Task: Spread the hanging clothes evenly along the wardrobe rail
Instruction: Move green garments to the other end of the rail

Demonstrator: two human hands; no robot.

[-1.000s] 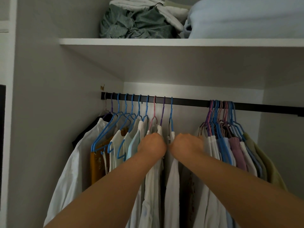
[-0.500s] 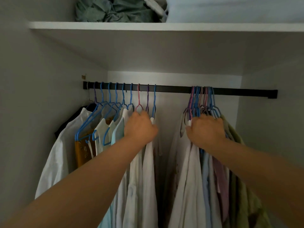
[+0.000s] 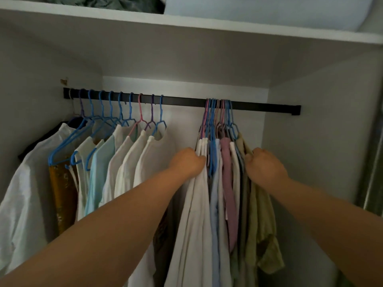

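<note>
A tightly bunched group of garments (image 3: 223, 162) is gripped at shoulder height on both flanks, inside a wardrobe where the black rail (image 3: 269, 107) runs from wall to wall. The left hand (image 3: 186, 162) is curled round the white shirts at the bunch's left edge; the right hand (image 3: 265, 164) is closed on the olive garment at its right edge. The bunch hangs right of centre. A second group, the spaced clothes (image 3: 116, 154), is spread over the rail's left part, and bare rail lies between the two groups and again between the bunch and the right wall.

Trouble is judged most likely at the crowded hooks (image 3: 219, 112): packed and overlapping, they could be dragged along together rather than parted, or one could be lifted off the rail if the cloth is pulled downward or outward. A loosely hung garment could also be slid off its hanger when tugged by the fabric.

Above, the shelf (image 3: 207, 24) is loaded with a crumpled green textile (image 3: 116, 3) and, beside it, a pale blue folded item (image 3: 269, 11).
</note>
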